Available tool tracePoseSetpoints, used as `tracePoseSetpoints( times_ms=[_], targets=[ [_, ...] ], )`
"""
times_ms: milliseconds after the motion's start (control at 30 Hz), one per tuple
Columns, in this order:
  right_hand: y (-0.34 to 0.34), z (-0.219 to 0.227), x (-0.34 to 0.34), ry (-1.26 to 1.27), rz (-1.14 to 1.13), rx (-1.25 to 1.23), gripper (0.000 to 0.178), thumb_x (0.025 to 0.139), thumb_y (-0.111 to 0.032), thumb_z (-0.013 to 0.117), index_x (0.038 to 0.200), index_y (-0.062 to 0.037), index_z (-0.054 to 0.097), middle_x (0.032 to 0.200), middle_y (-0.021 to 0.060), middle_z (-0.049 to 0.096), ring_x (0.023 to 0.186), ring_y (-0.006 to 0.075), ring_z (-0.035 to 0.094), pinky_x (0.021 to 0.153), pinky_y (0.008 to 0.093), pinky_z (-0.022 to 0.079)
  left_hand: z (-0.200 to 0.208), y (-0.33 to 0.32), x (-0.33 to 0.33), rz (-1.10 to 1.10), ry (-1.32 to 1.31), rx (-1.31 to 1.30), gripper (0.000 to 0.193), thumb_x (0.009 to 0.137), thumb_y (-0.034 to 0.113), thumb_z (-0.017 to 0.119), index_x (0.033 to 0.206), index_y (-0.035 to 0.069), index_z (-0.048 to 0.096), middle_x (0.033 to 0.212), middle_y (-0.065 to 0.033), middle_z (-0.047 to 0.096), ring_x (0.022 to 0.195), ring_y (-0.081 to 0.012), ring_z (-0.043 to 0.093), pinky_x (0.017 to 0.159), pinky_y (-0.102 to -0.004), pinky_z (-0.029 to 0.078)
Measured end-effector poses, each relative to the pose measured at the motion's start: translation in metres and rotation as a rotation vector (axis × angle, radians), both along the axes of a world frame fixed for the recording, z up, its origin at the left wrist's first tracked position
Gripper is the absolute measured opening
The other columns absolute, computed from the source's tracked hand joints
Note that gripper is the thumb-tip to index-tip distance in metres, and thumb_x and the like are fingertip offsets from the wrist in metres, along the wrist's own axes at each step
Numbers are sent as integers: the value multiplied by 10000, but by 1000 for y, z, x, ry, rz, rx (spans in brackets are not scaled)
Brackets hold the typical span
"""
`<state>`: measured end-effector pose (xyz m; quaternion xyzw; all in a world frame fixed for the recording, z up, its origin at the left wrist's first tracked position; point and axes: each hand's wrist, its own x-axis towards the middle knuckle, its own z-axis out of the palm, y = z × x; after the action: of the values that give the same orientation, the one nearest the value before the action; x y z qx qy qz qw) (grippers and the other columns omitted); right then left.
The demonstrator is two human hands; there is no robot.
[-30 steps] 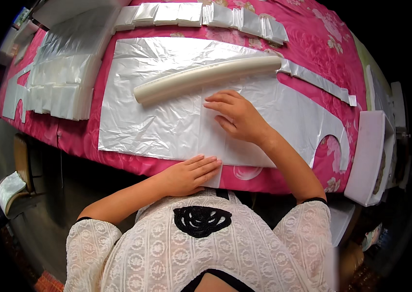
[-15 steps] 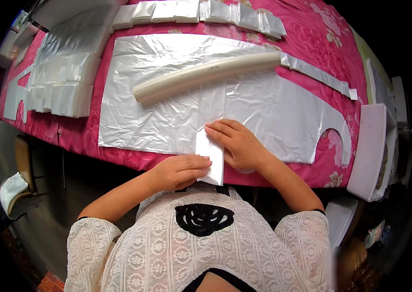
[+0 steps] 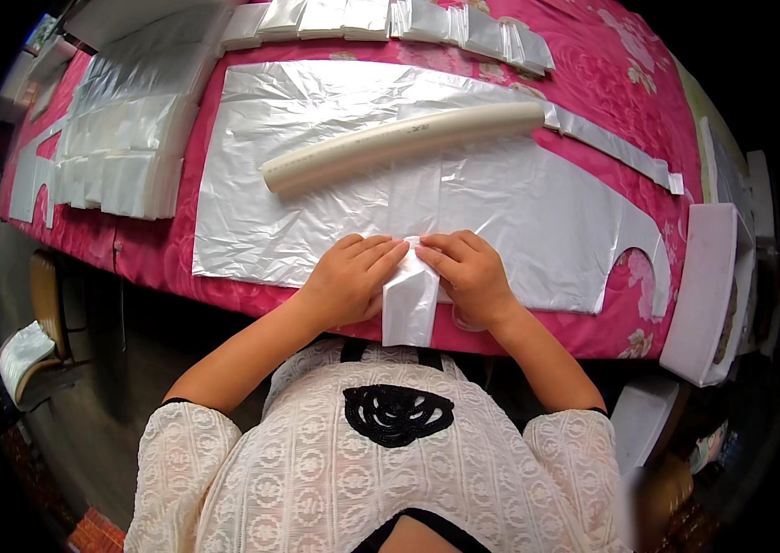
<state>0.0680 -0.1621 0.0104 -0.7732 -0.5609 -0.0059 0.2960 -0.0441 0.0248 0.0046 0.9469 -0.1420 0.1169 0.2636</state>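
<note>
A narrow folded plastic sheet (image 3: 408, 313), white and shiny, lies at the front edge of the table between my hands. My left hand (image 3: 348, 278) pinches its far end from the left, fingers pressed together. From the right, my right hand (image 3: 471, 276) grips the same end, and the fingertips of both hands nearly meet. The near end hangs toward me. Beneath and beyond spreads a large silvery plastic apron (image 3: 537, 221), flat, with a curved cut-out at the right and a long strap. Across it rests a thick white plastic pipe (image 3: 399, 146).
Pink flowered cloth (image 3: 583, 138) covers the table. Stacked plastic sheets (image 3: 123, 138) stand at the left, and folded packets (image 3: 427, 23) line the far side. A white foam box (image 3: 698, 286) is at the right edge. A chair (image 3: 35, 355) stands at lower left.
My left hand has moved up and right from the folded sheet's near part to its far end. My right hand has shifted slightly right, now gripping opposite it.
</note>
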Motion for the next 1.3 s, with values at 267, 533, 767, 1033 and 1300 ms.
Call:
tracePoseSetpoints(
  times_ms=[267, 533, 767, 1033, 1300],
  targets=[
    [30, 18, 27, 945, -468, -167, 180, 796, -146, 587, 818, 16, 664, 615, 65, 632, 547, 114, 596, 545, 255, 455, 20, 5, 29, 402, 291, -753, 502, 840, 176, 559, 1291, 8, 416, 1134, -186, 561, 973, -310, 565, 862, -383, 430],
    [34, 10, 34, 867, -497, -251, 215, 775, -177, 665, 815, 32, 634, 628, 68, 618, 533, 104, 566, 517, 241, 439, -4, -21, 16, 99, 198, 141, 762, 810, 391, 552, 1369, -44, 269, 1445, -206, 234, 1357, -326, 201, 1098, -432, 170],
    [20, 7, 12, 104, -463, -121, 383, 698, -221, 725, 1036, -80, 613, 1071, 91, 610, 975, 221, 575, 809, 339, 462, -8, -23, 15, 131, 211, 180, 775, 813, 420, 534, 1370, -49, 266, 1457, -201, 212, 1366, -311, 183, 1105, -419, 153],
    [23, 5, 47, -381, 112, -86, 405, 771, -179, 631, 1159, -81, 566, 1302, 65, 486, 1235, 223, 423, 1057, 391, 308, 1, -14, 25, 139, 147, 167, 630, 789, 295, 591, 1275, -58, 400, 1348, -205, 393, 1275, -310, 349, 1052, -404, 266],
    [19, 1, 61, -195, 100, -159, 367, 819, -100, 520, 1177, -23, 541, 1267, 113, 514, 1204, 240, 459, 1039, 392, 330, 4, -12, 30, 157, 96, 88, 615, 728, 203, 634, 1254, -41, 429, 1304, -183, 443, 1202, -302, 425, 985, -395, 340]
  ],
)
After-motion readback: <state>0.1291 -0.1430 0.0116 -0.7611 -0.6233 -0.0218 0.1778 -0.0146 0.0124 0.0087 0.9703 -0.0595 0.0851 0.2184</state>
